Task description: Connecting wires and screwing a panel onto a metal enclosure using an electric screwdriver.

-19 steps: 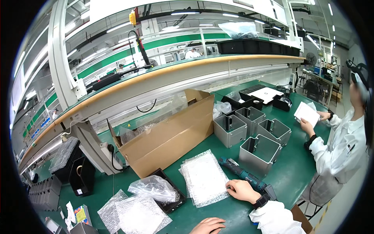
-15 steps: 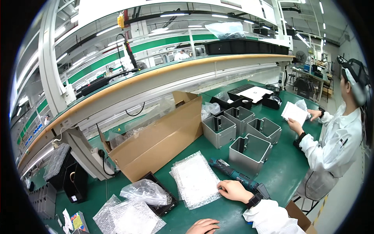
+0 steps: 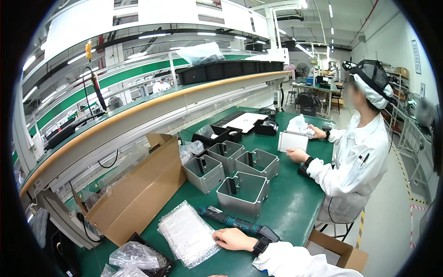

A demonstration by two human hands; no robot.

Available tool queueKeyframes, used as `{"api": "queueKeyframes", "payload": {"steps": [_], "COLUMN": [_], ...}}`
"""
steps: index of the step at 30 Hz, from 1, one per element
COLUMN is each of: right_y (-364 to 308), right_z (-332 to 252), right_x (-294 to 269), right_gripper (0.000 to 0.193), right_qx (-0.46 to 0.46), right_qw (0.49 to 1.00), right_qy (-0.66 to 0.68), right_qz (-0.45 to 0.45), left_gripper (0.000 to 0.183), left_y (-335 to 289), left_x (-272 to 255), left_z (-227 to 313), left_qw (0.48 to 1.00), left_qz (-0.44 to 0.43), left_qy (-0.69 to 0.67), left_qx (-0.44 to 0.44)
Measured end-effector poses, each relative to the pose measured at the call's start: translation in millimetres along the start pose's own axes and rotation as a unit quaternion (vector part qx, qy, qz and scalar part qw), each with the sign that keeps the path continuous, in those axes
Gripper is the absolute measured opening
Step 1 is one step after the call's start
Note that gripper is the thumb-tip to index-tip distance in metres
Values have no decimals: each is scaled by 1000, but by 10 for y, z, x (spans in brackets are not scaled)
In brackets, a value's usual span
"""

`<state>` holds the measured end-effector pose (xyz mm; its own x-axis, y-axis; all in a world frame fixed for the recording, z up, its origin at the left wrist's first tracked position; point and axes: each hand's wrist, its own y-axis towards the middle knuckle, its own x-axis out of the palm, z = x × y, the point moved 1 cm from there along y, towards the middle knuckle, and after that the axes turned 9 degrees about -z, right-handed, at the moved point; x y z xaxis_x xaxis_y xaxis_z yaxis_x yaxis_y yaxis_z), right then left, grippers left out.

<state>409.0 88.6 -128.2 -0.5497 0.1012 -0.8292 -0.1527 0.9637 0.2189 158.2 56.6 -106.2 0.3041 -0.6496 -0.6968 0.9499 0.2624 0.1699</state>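
Note:
My right hand (image 3: 236,239) rests on the green bench, fingers loosely stretched, with the fingertips at the right edge of a stack of bubble-wrap sheets (image 3: 187,234). No object shows in its grasp. Just beyond that hand lies a teal and black cordless screwdriver (image 3: 237,223). Of my left hand (image 3: 218,275) only a sliver shows at the lower edge, its fingers hidden. Several open grey metal housings (image 3: 242,197) stand past the screwdriver. Left of the stack, a clear plastic bag (image 3: 134,255) lies on a black tray (image 3: 164,266).
A long cardboard box (image 3: 138,196) stands at the left under a raised shelf (image 3: 152,108). On the right, a co-worker (image 3: 355,152) holds a light rectangular panel (image 3: 293,141) and a white crumpled cloth or wrap (image 3: 299,124). An open carton (image 3: 339,251) sits below the bench's right edge.
The view has swung right, so the bench things sit further left. My left hand has nearly left the picture; my right hand stays by the bubble wrap. The co-worker's white wrap is now raised beside the panel.

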Motion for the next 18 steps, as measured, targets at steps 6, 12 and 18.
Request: {"api": "queueKeyframes", "payload": {"steps": [6,12,18], "right_y": [51,20,41], "right_z": [-19,-27,-45], "right_x": [27,-4,34], "right_gripper": [19,19,18], "right_qx": [-2,9,-14], "right_qw": [1000,1000,1000], "right_qy": [4,3,12], "right_qz": [-2,-10,4], "left_gripper": [14,15,15], "left_y": [-3,13,-19], "left_x": [-8,3,-4], "left_z": [-2,-22,4], "left_qw": [1000,1000,1000], "left_qz": [10,9,16], "left_qy": [3,6,7], "left_qx": [7,15,8]}}
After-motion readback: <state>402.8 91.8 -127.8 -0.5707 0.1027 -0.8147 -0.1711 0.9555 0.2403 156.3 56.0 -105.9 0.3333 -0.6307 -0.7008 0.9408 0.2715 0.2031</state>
